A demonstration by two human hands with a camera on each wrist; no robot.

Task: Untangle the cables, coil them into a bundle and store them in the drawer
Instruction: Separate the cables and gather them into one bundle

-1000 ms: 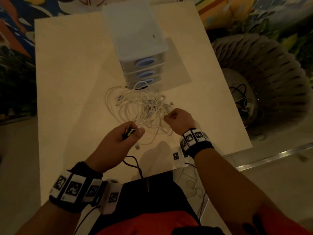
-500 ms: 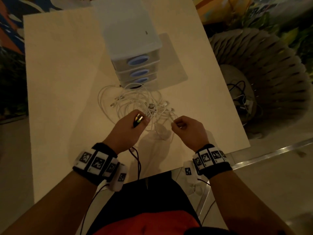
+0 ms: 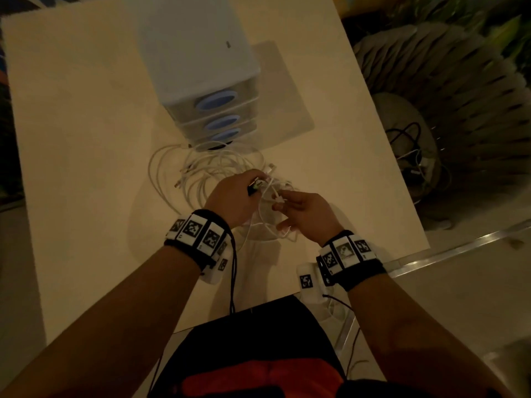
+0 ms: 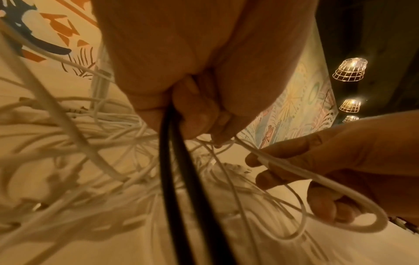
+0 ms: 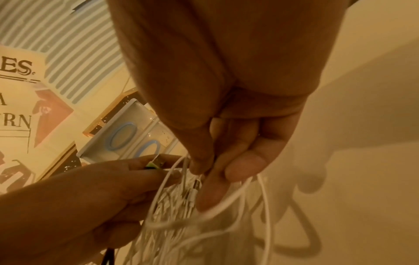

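A tangle of white cables (image 3: 201, 173) lies on the pale table (image 3: 71, 139) in front of a small white drawer unit (image 3: 198, 67) with blue oval handles. My left hand (image 3: 232, 196) grips a black cable (image 4: 172, 161) whose plug with a green tip (image 5: 154, 164) sticks out past the fingers. My right hand (image 3: 304, 208) pinches a white cable (image 4: 317, 181) between thumb and fingers (image 5: 226, 172), just right of the left hand. Loose white loops (image 5: 204, 215) hang beneath both hands. All drawers look closed.
Right of the table stands a ribbed grey round seat (image 3: 448, 110) with more dark and white cables (image 3: 413, 150) on its cushion. A metal strip (image 3: 459, 248) runs along the floor by the table's right corner. A black wire (image 3: 234, 282) trails from my left wristband.
Both hands have moved closer together over the near edge of the tangle. The right hand has drawn a white cable up toward the left hand, which keeps hold of the black cable.
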